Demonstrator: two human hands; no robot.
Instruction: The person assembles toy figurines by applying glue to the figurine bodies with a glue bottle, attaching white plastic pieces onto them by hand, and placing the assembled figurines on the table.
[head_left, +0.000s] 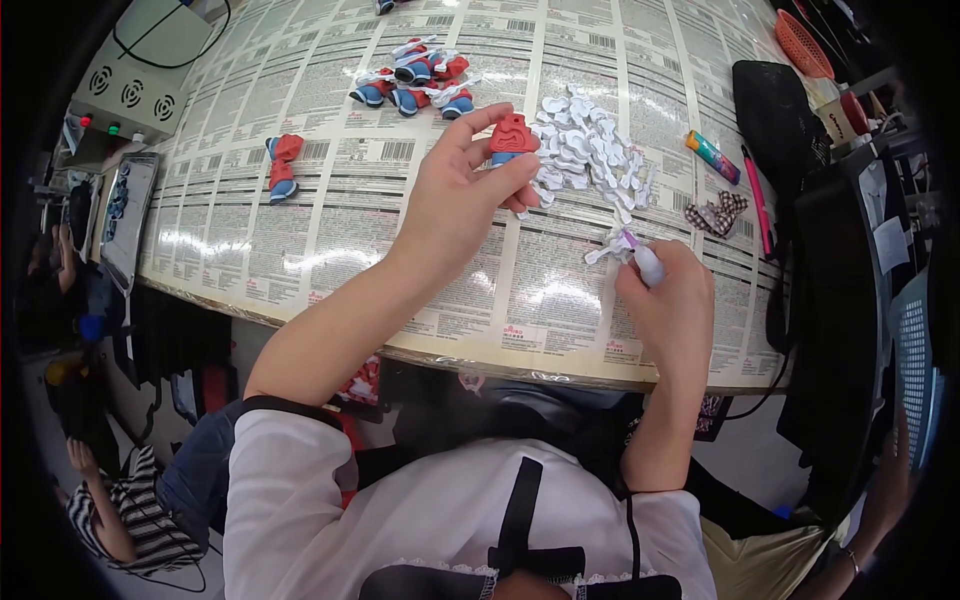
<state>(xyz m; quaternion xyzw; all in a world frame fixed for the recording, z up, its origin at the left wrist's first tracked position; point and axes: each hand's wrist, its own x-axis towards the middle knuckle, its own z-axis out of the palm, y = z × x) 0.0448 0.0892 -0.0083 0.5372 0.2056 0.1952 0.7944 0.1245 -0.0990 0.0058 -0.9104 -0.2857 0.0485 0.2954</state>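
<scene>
Between the fingers and thumb of my left hand (450,180) is a red and blue toy figure body (512,137), held upright over the table. My right hand (682,295) grips a small white squeeze bottle (649,266) with a purple tip, low above the table. The tip meets or nearly meets a white toy part (603,253); whether it touches I cannot tell. Just beyond both hands lies a heap of white toy parts (590,145). Farther left are a cluster of red, blue and white figures (408,100) and a lone red and blue figure (284,165).
A teal tube (712,158), a pink pen (758,205), a checked bow (716,213) and a black pouch (780,110) lie at the right. An orange basket (803,45) stands far right. A vented grey box (140,80) and a metal tray (128,215) flank the left edge. Other people sit at both sides.
</scene>
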